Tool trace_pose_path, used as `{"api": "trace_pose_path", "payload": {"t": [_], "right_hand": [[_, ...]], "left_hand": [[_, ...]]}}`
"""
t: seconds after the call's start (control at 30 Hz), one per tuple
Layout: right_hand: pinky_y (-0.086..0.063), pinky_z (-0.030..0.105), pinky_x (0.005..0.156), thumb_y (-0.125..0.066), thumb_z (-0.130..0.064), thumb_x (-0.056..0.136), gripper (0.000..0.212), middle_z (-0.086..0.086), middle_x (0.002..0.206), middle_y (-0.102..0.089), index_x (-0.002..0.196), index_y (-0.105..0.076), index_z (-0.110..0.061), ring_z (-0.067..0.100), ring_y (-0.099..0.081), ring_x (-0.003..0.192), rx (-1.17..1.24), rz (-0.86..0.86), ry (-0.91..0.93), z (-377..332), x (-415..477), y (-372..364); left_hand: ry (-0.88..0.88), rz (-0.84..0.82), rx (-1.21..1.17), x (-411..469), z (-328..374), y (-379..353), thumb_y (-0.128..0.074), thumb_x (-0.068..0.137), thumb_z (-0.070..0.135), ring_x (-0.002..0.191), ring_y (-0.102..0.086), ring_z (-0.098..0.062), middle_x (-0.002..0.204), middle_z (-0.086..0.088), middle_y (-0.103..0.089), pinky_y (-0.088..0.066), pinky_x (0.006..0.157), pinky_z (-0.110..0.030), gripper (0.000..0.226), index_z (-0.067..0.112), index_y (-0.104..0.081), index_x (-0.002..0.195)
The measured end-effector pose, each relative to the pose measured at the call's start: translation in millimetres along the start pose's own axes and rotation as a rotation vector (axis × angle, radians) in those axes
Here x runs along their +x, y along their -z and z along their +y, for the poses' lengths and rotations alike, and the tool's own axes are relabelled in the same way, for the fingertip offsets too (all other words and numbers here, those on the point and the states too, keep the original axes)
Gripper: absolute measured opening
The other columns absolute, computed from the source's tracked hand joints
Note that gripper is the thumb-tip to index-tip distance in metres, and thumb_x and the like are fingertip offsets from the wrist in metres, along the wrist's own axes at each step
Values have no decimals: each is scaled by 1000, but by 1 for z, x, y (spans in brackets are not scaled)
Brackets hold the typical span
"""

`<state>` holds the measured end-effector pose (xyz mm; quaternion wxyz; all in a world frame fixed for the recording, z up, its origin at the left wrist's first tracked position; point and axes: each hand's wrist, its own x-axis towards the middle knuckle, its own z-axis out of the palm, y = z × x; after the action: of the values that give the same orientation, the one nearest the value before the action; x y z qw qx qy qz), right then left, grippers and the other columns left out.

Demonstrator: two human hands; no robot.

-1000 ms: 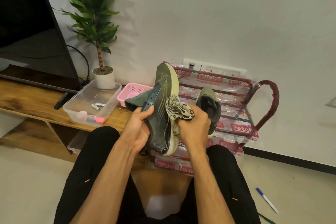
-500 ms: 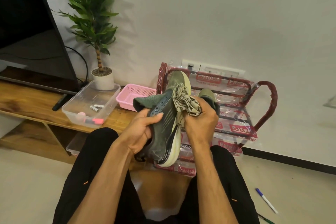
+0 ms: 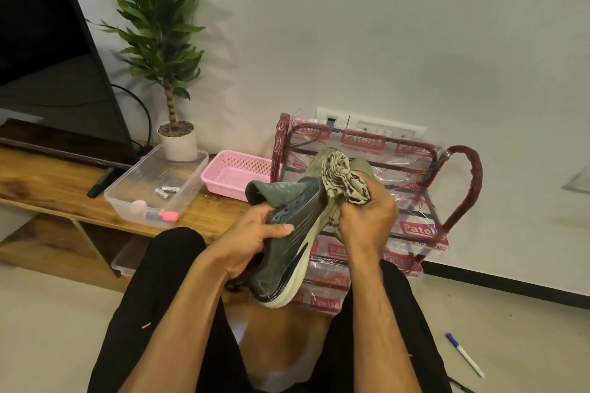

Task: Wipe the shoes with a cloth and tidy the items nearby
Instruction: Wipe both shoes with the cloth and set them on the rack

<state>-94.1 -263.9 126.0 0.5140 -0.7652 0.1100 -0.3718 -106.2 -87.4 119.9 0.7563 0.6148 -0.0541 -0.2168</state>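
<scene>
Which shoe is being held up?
The dark green sneaker with the cream sole: the left hand grips it, the right hand holds a patterned cloth against it. The olive shoe rests on the red rack.

2nd shoe [image 3: 362, 166] mostly hidden behind cloth [image 3: 346, 182], television [image 3: 48, 41] cut by left edge, rack [image 3: 472, 175] label's small print unreadable

Matt mesh shoe [image 3: 289, 252]; crumpled woven cloth [image 3: 346, 183].

White wall [image 3: 383, 25] with socket plate [image 3: 383, 128], black skirting [image 3: 510, 286], beige floor [image 3: 48, 329]; wooden bench [image 3: 38, 180] bearing television [image 3: 48, 35], potted plant [image 3: 174, 83] at back edge.
</scene>
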Motion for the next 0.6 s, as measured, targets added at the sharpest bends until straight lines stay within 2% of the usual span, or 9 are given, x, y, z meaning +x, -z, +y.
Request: {"api": "trace_pose_path", "payload": {"t": [0.1, 0.23, 0.3, 0.4, 0.5, 0.53, 0.6], "right_hand": [[-55, 15, 76, -76, -1, 78, 38, -13, 92, -71, 108, -73, -24, -6, -65, 86, 69, 22, -28, -2, -4, 3], [-56, 17, 74, -76, 0, 76, 43, -26, 82, -66, 101, -70, -35, -11, -64, 81, 128, 105, -73, -7, 0, 10], [-56, 18, 76, -77, 1, 76, 46, -29, 82, -65, 103, -69, -35, -13, -64, 82, 138, 123, -80, -7, 1, 13], [-59, 26, 79, -77, 2, 76, 44, -25, 85, -67, 106, -71, -30, -9, -66, 84, 167, 118, -96, -5, 2, 16], [-60, 31, 79, -78, -1, 76, 41, -22, 86, -69, 105, -72, -28, -5, -67, 85, 173, 77, -100, -3, -1, 15], [-60, 32, 79, -78, -2, 76, 39, -19, 87, -70, 104, -72, -28, -2, -68, 86, 170, 65, -94, -2, -1, 15], [-59, 33, 82, -79, -2, 75, 37, -13, 91, -73, 105, -74, -24, 3, -69, 90, 167, 47, -81, -2, -2, 14]], "left_hand": [[-9, 49, -94, 2, -6, -2, -55, 91, -6, 96, -71, -27, 107, -15, -74, -59, 83, -35, 29, 7, -63, 115], [-9, 141, -335, 8, -17, -3, -50, 89, -9, 100, -69, -28, 112, -15, -73, -54, 85, -37, 39, 5, -61, 123], [-12, 131, -466, 9, -20, -6, -51, 82, -9, 101, -68, -28, 114, -15, -72, -54, 87, -38, 45, 5, -63, 123], [-3, 37, -634, 8, -22, -8, -63, 67, -6, 104, -66, -31, 115, -18, -70, -55, 91, -41, 50, 2, -70, 116], [-27, -23, -766, 10, -25, -11, -87, 61, 16, 107, -65, -33, 121, -18, -66, -53, 94, -44, 73, 4, -64, 129], [-32, -32, -810, 10, -26, -13, -88, 65, 29, 109, -64, -33, 125, -19, -64, -54, 94, -45, 77, 5, -61, 132], [-13, -27, -872, 8, -25, -20, -72, 80, 53, 114, -63, -35, 132, -20, -61, -54, 94, -46, 75, 5, -58, 135]]}}
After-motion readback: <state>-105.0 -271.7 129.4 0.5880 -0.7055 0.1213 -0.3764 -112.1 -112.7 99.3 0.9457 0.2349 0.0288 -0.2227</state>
